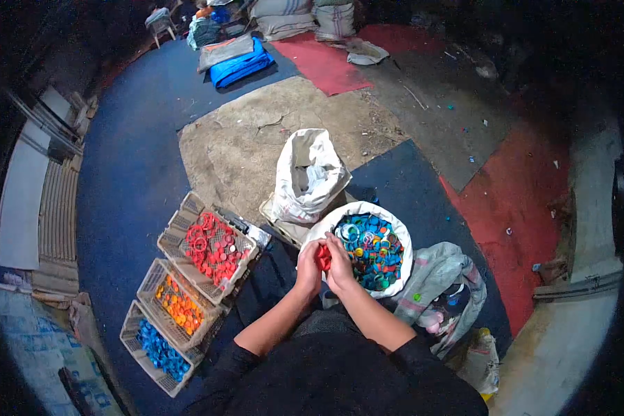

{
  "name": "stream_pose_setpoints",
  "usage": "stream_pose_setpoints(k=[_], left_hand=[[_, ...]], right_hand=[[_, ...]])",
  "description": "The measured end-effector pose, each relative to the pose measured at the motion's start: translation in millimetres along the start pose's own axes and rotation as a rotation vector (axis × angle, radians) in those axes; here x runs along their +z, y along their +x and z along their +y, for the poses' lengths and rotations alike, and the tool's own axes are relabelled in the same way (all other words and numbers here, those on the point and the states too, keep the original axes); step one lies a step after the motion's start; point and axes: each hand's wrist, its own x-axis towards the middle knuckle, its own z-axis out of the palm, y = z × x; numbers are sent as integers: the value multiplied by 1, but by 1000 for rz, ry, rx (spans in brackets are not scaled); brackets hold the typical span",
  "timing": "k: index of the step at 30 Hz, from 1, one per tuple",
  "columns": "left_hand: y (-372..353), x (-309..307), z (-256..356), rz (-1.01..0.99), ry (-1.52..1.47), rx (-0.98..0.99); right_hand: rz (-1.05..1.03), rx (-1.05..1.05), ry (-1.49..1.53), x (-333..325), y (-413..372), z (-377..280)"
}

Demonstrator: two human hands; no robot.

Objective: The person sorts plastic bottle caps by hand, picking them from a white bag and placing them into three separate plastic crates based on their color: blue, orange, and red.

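Note:
My left hand [310,269] and my right hand [340,265] are cupped together, their fingers curled round some red bottle caps [323,258]. Both hands are over the left rim of a white sack [405,236], rolled open and filled with mixed bottle caps [374,253], mostly blue and green. To the left stand three plastic crates in a row. The farthest crate [170,241] holds red caps and rings, the middle crate [149,277] orange caps, and the nearest crate [132,340] blue caps. How many caps my hands hold is hidden.
Behind the cap sack stands another open white sack [291,197] with pale pieces inside. A grey crumpled sack [430,270] lies to the right. Blue mats [125,166] and red mats [527,215] cover parts of the floor. Full sacks [284,17] and a folded blue tarp [243,67] are at the back.

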Motion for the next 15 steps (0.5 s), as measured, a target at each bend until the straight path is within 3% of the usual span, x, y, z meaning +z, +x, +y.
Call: stream_pose_setpoints(k=[4,6,11,15], left_hand=[[-27,16,-14,112,-27,108],[-43,8,-24,152,41,153],[-77,-8,-26,297,-141,229],[-95,-20,-23,391,-40,337]], right_hand=[[8,-85,-36,-13,-20,8],[-2,-67,-27,-20,-31,17],[-123,35,0,-26,-49,42],[-168,104,8,-21,-60,60]])
